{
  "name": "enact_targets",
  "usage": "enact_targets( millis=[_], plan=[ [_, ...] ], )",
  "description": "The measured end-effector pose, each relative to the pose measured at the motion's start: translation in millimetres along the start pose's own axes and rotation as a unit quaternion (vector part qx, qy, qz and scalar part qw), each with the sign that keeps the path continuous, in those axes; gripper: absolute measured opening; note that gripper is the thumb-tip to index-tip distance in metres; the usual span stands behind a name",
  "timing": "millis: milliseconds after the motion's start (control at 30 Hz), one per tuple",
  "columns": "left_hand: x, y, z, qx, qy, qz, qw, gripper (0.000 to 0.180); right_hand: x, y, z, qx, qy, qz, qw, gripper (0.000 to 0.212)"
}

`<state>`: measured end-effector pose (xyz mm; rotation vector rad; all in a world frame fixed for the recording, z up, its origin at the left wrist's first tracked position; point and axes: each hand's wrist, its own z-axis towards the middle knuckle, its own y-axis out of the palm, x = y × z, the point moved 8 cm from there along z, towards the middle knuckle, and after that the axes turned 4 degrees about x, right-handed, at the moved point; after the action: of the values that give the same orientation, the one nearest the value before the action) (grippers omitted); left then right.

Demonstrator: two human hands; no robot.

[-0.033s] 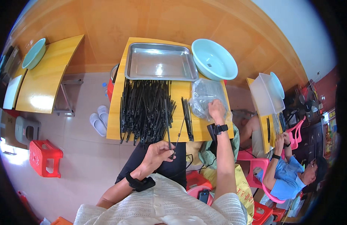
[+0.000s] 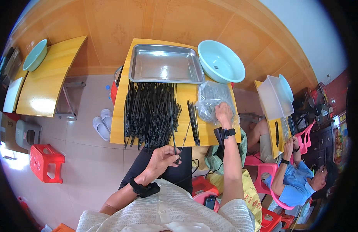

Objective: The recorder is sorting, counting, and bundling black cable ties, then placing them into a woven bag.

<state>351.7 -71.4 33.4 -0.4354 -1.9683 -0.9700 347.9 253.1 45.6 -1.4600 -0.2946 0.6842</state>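
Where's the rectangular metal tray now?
Head view: on the yellow table, the tray sits left of the round pale-blue basin, just beyond the heaped black strips.

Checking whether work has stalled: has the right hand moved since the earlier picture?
No. The right hand shows no visible shift either way against the metal tray.

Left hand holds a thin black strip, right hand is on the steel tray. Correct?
The right hand's place is wrong: the head view shows the right hand at the clear plastic bag. The left hand does hold a thin black strip.
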Motion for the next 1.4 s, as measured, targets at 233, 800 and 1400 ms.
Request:
enact_targets(
  millis=[233,800,1400],
  plan=[
    [-0.1,-1.0,1.5,-0.004,0.003,-0.005,1.000,0.014,34.7,24.5,4.1,-0.176,0.068,0.378,0.906,0.014],
    [1.8,1.9,4.9,-0.013,-0.001,0.016,1.000,0.009,76.3,-74.8,-119.4,-0.221,0.106,0.438,0.865,0.006],
    [17.1,15.4,-6.6,-0.070,0.015,-0.002,0.997,0.040,-74.4,-21.4,-191.1,-0.283,0.076,0.777,0.558,0.013]
  ],
)
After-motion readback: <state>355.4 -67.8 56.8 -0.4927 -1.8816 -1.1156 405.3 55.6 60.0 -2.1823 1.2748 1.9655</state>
